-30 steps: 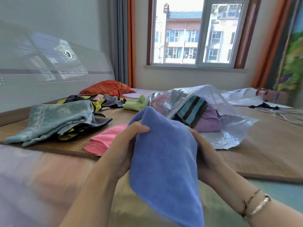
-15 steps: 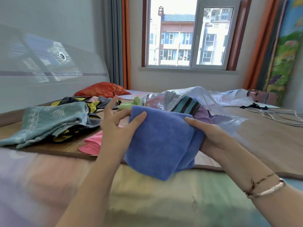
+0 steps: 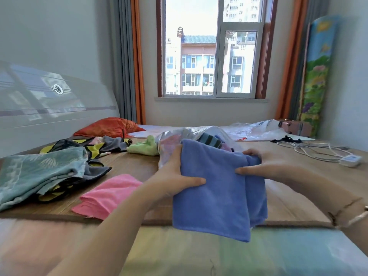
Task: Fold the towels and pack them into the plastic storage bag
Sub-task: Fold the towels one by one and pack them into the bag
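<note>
A folded blue towel (image 3: 217, 188) hangs in front of me, held up above the bed's near edge. My left hand (image 3: 175, 176) grips its left side, thumb across the front. My right hand (image 3: 264, 166) holds its upper right edge, thumb on the front and fingers curled over the top. Right behind the towel lies the clear plastic storage bag (image 3: 175, 136), with a striped towel (image 3: 209, 139) and other cloths inside; most of the bag is hidden by the blue towel. A folded pink towel (image 3: 107, 194) lies on the mat to the left.
A teal towel (image 3: 37, 172) covers a heap of dark and yellow cloths at the left. A green cloth (image 3: 145, 147) and an orange pillow (image 3: 109, 127) lie farther back. White cables and an adapter (image 3: 348, 160) sit at the right, with another plastic bag (image 3: 256, 129) behind.
The blue towel has been folded smaller and carried forward to the bag's mouth. Both hands shifted with it, and my view has tilted upward.
</note>
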`<state>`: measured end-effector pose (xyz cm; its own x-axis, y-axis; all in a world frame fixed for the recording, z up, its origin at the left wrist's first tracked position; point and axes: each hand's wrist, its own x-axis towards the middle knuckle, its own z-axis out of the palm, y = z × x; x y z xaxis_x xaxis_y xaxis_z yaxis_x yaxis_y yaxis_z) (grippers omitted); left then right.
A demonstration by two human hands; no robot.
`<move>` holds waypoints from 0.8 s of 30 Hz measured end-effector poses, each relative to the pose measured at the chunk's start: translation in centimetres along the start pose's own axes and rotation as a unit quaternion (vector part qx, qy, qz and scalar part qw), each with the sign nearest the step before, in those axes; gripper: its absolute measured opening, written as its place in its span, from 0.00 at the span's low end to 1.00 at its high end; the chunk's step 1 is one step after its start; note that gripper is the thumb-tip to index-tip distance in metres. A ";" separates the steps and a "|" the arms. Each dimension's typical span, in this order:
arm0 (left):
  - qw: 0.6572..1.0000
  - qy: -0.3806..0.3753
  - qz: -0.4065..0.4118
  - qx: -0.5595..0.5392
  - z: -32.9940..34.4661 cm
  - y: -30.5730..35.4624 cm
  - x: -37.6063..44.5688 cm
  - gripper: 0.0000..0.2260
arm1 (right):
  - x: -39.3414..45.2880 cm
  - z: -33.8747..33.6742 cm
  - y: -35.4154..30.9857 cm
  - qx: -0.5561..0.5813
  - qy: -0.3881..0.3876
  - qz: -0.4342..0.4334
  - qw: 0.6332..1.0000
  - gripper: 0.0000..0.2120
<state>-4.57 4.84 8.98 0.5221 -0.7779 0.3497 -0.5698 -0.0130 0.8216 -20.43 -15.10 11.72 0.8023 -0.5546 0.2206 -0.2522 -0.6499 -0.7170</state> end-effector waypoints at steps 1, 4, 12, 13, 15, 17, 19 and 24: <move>1.000 -0.010 0.002 0.001 1.0 -0.5 1.0 0.41 | 0.7 -0.1 1.0 -0.130 0.007 0.030 0.991 0.19; 0.998 -0.047 0.011 0.046 3.3 -1.3 4.0 0.34 | 2.5 1.1 3.2 -0.403 0.017 0.018 0.915 0.27; 0.970 -0.045 0.074 0.226 4.4 -1.4 9.1 0.18 | 8.5 3.4 4.9 0.029 -0.132 -0.035 0.990 0.23; 0.943 0.016 0.125 0.309 4.6 -1.4 9.0 0.14 | 9.3 3.9 5.7 0.043 -0.106 -0.046 0.992 0.19; 0.837 0.152 0.229 0.473 5.1 -2.1 9.0 0.10 | 10.6 4.8 7.1 0.096 -0.021 -0.057 0.994 0.12; 0.746 0.230 0.288 0.554 5.4 -2.7 9.4 0.08 | 12.0 5.5 8.4 0.182 0.072 -0.034 0.980 0.16; 0.701 0.267 0.305 0.587 5.1 -3.1 10.3 0.08 | 13.5 6.0 9.5 0.278 0.118 -0.005 0.953 0.23; 0.722 0.238 0.256 0.598 4.2 -2.7 14.1 0.14 | 17.6 7.4 9.3 0.418 0.179 0.032 0.890 0.11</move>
<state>1.66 -8.71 9.81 0.0465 -0.5731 0.8182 -0.7569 -0.5547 -0.3455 -4.64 -27.13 4.04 0.5395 -0.8036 0.2512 0.3192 -0.0809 -0.9442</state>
